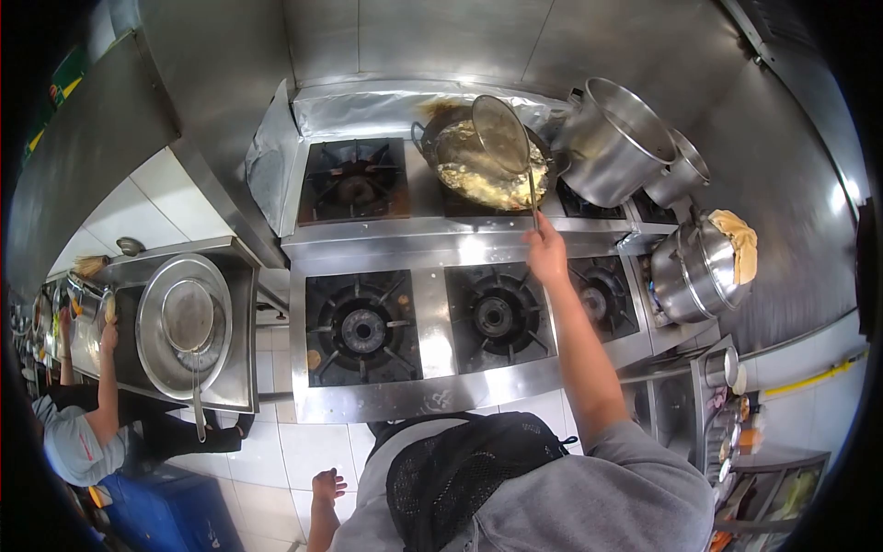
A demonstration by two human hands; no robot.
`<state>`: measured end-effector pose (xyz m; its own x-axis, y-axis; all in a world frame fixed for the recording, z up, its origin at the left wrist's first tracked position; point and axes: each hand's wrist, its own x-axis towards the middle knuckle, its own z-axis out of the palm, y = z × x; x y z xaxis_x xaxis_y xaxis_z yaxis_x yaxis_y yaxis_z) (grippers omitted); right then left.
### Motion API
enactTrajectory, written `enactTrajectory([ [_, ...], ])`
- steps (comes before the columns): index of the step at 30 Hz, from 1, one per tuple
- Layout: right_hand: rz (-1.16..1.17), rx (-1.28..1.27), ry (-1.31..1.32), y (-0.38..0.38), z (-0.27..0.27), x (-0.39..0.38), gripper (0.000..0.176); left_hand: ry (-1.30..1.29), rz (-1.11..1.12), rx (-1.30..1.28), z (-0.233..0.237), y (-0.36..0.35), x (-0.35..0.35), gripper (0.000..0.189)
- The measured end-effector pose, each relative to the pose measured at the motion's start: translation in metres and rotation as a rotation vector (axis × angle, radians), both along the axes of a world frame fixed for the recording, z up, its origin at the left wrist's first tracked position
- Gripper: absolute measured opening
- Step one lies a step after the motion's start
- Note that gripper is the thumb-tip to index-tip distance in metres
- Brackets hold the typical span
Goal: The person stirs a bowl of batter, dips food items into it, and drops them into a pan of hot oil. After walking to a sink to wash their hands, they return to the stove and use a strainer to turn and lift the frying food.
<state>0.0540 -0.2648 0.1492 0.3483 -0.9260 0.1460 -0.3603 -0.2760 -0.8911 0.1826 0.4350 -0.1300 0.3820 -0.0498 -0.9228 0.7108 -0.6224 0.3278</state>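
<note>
My right hand [549, 250] is closed around the handle of a round wire-mesh skimmer [501, 133]. The skimmer's head is tilted over a dark wok [418, 141] on the back row of the stove, overlapping its right part. Pale yellow, foamy frying food [483, 187] fills much of the wok. Low at my left side, my left hand [327, 484] hangs in the air with its fingers apart and nothing in it.
The stove [432, 322] has several black burners. Large steel pots [616, 147] stand right of the wok; another pot [694, 271] carries a brown cloth [734, 244]. At left, a sink counter holds a steel basin [152, 322] with a strainer [188, 315]. Beyond it, a person [92, 423] works.
</note>
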Motion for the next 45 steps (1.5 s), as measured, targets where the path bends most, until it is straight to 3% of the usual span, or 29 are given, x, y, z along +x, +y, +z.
enactTrajectory([
  [16,0.04,-0.009,0.103,0.035,0.022,-0.054,0.047,0.04,-0.035,-0.007,-0.01,-0.002,-0.017,0.039],
  [19,0.031,0.1,0.091,0.04,0.026,-0.058,0.048,0.042,-0.039,0.005,-0.004,-0.007,-0.014,0.037],
  [24,0.087,-0.063,0.09,0.027,0.008,-0.066,0.049,0.02,-0.016,-0.012,0.0,-0.018,-0.009,0.026],
  [27,0.044,0.087,0.086,0.036,0.029,-0.057,0.048,0.004,-0.01,-0.03,-0.003,-0.022,-0.006,0.023],
  [30,0.054,-0.018,0.099,0.022,0.013,-0.055,0.048,0.019,0.015,-0.046,-0.008,-0.025,-0.001,0.021],
  [45,0.056,0.043,-0.005,0.013,0.025,-0.049,0.049,0.052,-0.023,-0.02,-0.011,-0.024,-0.004,0.028],
])
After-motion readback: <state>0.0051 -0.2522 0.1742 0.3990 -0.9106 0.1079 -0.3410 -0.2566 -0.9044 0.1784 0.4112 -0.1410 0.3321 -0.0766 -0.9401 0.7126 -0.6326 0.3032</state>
